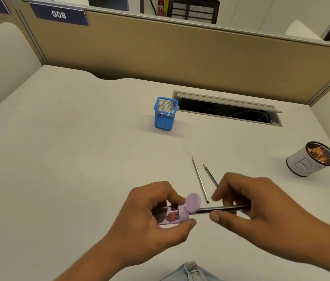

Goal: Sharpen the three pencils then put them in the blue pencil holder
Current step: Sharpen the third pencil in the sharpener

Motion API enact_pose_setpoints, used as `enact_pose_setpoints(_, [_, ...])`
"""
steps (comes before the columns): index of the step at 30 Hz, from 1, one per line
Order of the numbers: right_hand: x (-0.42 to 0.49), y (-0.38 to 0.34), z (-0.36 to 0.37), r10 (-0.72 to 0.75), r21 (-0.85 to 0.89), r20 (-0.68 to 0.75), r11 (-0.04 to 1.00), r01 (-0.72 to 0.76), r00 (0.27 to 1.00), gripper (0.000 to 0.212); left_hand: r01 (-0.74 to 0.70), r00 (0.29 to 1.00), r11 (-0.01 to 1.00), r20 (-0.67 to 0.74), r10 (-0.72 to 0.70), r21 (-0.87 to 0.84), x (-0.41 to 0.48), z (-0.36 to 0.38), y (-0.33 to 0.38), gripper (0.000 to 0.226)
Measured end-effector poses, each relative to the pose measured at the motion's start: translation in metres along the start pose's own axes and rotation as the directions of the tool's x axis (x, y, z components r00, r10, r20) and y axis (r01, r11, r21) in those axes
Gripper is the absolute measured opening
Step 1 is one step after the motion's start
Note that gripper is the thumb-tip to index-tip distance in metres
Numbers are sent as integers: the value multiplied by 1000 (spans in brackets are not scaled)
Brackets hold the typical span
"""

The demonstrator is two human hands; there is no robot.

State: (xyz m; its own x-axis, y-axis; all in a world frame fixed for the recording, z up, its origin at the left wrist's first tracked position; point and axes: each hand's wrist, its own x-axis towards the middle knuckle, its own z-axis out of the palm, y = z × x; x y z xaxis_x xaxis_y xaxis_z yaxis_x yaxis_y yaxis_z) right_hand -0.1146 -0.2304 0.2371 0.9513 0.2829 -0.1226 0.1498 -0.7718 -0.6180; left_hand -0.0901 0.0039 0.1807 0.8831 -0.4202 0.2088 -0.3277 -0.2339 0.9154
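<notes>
My left hand [152, 211] grips a purple sharpener [177, 211] with a round lid flipped up, low in the middle of the view. My right hand [249, 201] pinches a dark pencil [220, 209] that lies level, its tip end in the sharpener. Two more pencils lie on the white desk just beyond my hands: a grey one [200, 179] and a shorter dark one [210, 175], both with pointed tips facing away; the dark one's near end is hidden by my right hand. The blue mesh pencil holder [165, 119] stands upright farther back, with nothing showing inside.
A round black mesh cup [310, 161] wrapped in white paper holds pencil shavings at the right. An open cable slot [228, 110] is cut into the desk behind the holder. Beige partition walls [180, 53] close off the back and sides.
</notes>
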Motion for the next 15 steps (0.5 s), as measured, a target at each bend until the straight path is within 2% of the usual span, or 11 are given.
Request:
enact_pose_setpoints(1, [0, 0, -4, -175, -211, -56, 964, 159, 983, 19, 71, 997, 994, -8, -72, -80, -1, 3, 0, 22])
enact_pose_setpoints(3, [0, 1, -8, -478, -525, -32, 755, 392, 878, 22, 174, 984, 957, 7, -177, -232, -2, 7, 1, 21])
enact_pose_setpoints(4, [0, 4, -7, -551, -604, -11, 669, 433, 835, 27, 186, 982, 948, 11, -189, -257, -2, 8, 2, 21])
enact_pose_setpoints(5, [1, 4, -4, -581, -635, -18, 635, 439, 814, 28, 170, 985, 955, 3, -174, -242, -2, 8, 3, 20])
enact_pose_setpoints(6, [-1, 4, -2, -575, -625, -37, 651, 430, 817, 28, 131, 991, 972, -11, -136, -196, -1, 8, 3, 19])
enact_pose_setpoints(8, [-7, 1, 1, -426, -486, -77, 806, 339, 901, 23, 14, 999, 998, -32, -16, -67, 2, 7, 3, 19])
enact_pose_setpoints(10, [-9, -2, 9, -130, -231, -98, 967, 105, 987, 28, -118, 993, 991, -21, 120, 69, 4, 5, 1, 21])
enact_pose_setpoints(11, [-7, 0, 13, 29, -54, -39, 998, -31, 999, 31, -178, 984, 976, 4, 179, 126, 5, 4, 0, 22])
enact_pose_setpoints(12, [-5, 2, 15, 157, 125, 44, 979, -161, 987, 34, -232, 973, 959, 40, 228, 164, 5, 3, -1, 23])
enact_pose_setpoints(13, [-3, 4, 16, 259, 282, 149, 914, -292, 954, 36, -282, 959, 940, 79, 272, 189, 5, 3, -2, 24])
enact_pose_setpoints(15, [4, 7, 13, 367, 440, 376, 737, -512, 851, 39, -367, 929, 904, 133, 345, 217, 6, 5, -5, 23])
